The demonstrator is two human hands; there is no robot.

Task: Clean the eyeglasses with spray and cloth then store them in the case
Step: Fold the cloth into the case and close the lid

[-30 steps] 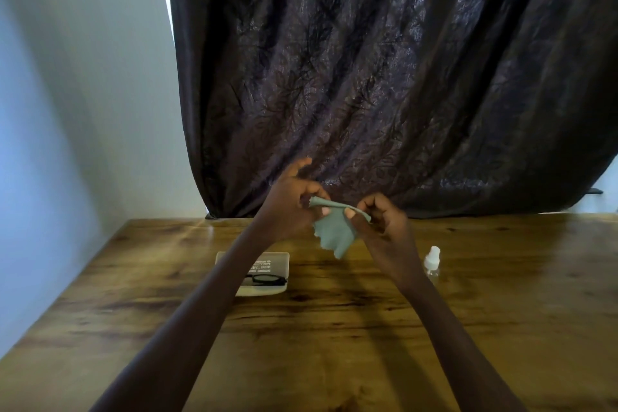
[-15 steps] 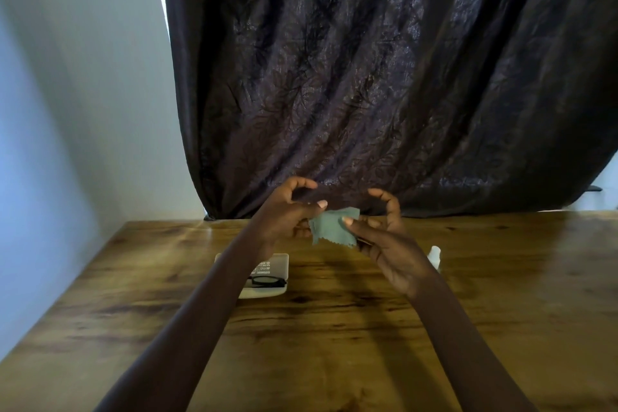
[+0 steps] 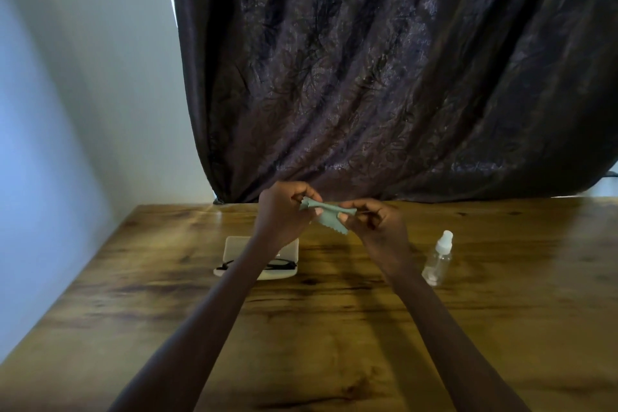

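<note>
While the cloth hung loosely from the fingertips a second ago and was opened out flat half a second ago, it is now pulled taut along its top edge between the two hands, with one zigzag-cut corner drooping below. The left hand pinches the left end with curled fingers and thumb, and the right hand pinches the right end the same way. Both are raised above the far part of the table, in front of the dark curtain.

The glasses have not moved. They lie on the pale case toward the far edge, left of centre, partly hidden behind the left forearm, with one arm of the frame poking past the case's left side. The spray bottle stands upright to the right of centre, well apart from the case, cap on, and is now in full view because the right hand has lifted off its line.

This looks like the cloth being readied, stretched or folded into a wiping pad. Nothing has yet been sprayed or wiped as far as can be judged, so cleaning proper is probably still ahead, and one hand will have to let go to fetch the bottle or the glasses.
</note>
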